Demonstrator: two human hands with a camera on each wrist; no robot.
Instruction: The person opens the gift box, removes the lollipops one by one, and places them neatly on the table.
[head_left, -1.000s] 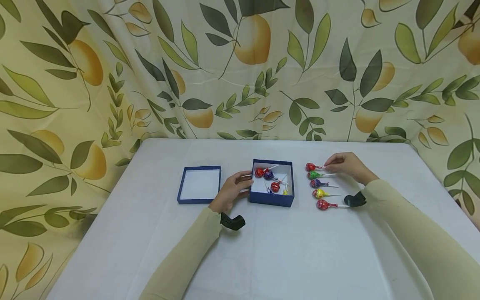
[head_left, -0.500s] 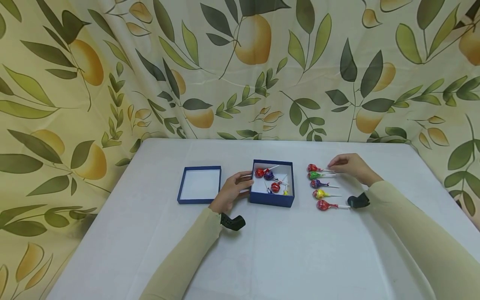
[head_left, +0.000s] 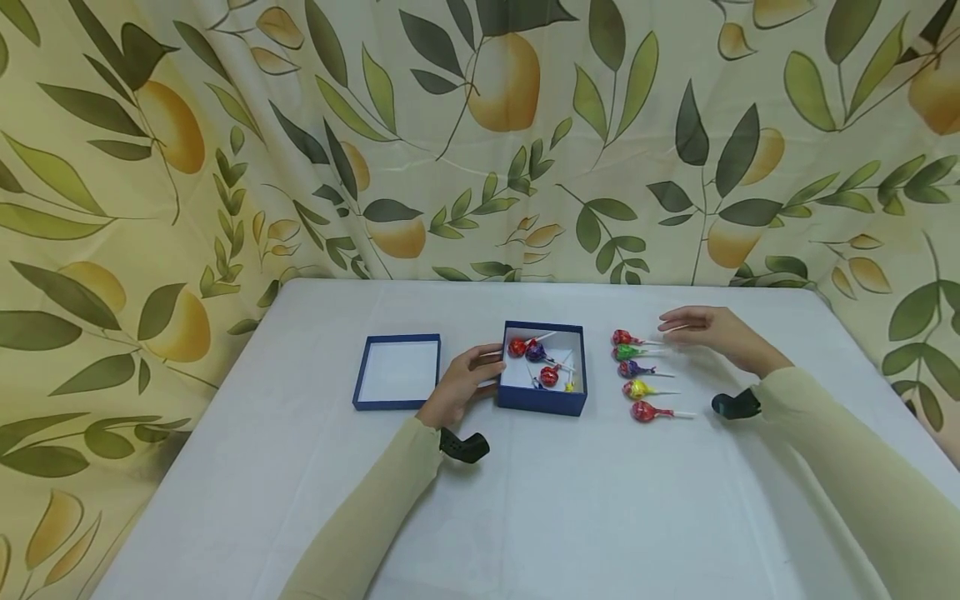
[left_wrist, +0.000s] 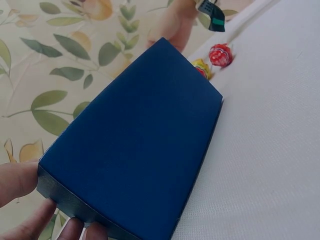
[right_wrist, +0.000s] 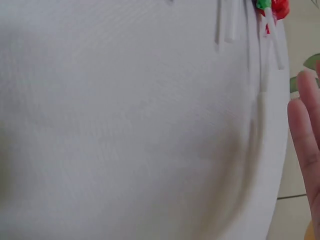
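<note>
On the table, an open dark-blue box (head_left: 542,402) holds several lollipops, red and purple ones among them. My left hand (head_left: 457,387) grips the box at its left wall; in the left wrist view a digit (left_wrist: 17,181) reaches its top edge, with other fingertips lower on the side. To the right lies a column of lollipops: red (head_left: 622,337), green (head_left: 626,352), purple (head_left: 632,368), yellow (head_left: 637,389) and a nearer red one (head_left: 647,411). My right hand (head_left: 723,335), holding nothing, hovers by the far red lollipop's stick, its fingers extended in the right wrist view.
A blue-rimmed box lid (head_left: 397,407) lies left of the box, white inside facing up. White cloth covers the table (head_left: 555,500). Behind it hangs a curtain (head_left: 450,167) printed with fruit and leaves. Black wrist cameras sit on both sleeves.
My right hand has let go of the far red lollipop's stick and drawn right, its fingers straightening. The left hand and box stay in place.
</note>
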